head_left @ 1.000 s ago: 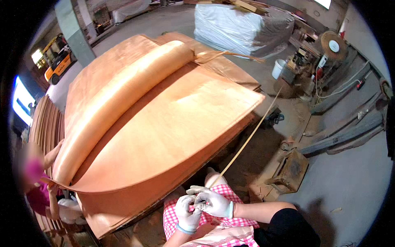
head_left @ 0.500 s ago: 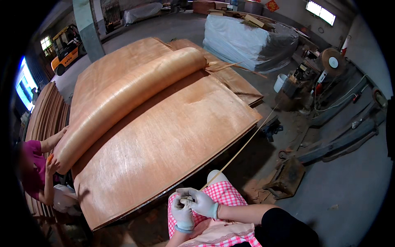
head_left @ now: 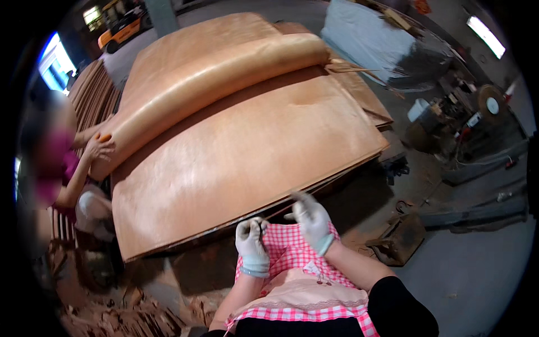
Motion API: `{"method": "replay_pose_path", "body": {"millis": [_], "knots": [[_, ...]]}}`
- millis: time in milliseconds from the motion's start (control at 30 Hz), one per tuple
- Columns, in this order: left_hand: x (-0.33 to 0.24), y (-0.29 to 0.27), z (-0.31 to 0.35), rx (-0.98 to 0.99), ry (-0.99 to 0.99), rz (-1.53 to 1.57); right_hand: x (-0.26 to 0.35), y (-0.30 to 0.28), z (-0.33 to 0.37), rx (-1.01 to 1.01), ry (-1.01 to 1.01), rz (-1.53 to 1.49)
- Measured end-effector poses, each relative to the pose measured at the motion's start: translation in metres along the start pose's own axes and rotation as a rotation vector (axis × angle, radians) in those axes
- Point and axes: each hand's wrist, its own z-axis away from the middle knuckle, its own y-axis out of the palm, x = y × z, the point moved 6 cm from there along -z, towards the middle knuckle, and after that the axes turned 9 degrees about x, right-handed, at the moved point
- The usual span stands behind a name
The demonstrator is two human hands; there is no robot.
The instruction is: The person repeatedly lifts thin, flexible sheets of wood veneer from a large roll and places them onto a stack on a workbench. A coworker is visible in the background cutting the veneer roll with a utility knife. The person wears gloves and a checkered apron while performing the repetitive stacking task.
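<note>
Gloved left hand (head_left: pixel 252 244) curls its fingers in front of the checked apron (head_left: pixel 303 289), whatever it may pinch too unclear to tell; the right hand (head_left: pixel 312 226) opens, fingers extended, by the near edge of the stacked wood sheets (head_left: pixel 241 149). Such thin edges probably call for a light, flat touch.

Top sheet (head_left: pixel 247 135): wood, mostly smooth, shows a soft sheen where light falls (grain reads faintly from here). Rolled sheet (head_left: pixel 213 70): thin wood, smooth, satin to glossy along its crest. Gloves (head_left: pixel 252 246): matt cloth, smudged at the fingertips. Apron (head_left: pixel 286 236): matt woven cloth. Sleeve (head_left: pixel 398 306): dull cloth. Wrapped stack (head_left: pixel 365 45): wears a wrinkled plastic film, shiny in patches. Wood scraps (head_left: pixel 123 314): rough, splintered, matt. Floor (head_left: pixel 483 275): hard, dull. Bucket (head_left: pixel 418 109): looks like smooth plastic.
</note>
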Motion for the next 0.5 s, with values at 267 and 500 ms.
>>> {"method": "replay_pose_path", "body": {"millis": [267, 500], "knots": [[-0.039, -0.058, -0.017, -0.28, 0.104, -0.03, 0.033, -0.061, -0.041, -0.006, -0.081, 0.484], [-0.106, -0.142, -0.009, -0.524, 0.28, -0.24, 0.047, -0.07, -0.095, 0.337, -0.105, 1.201]]}}
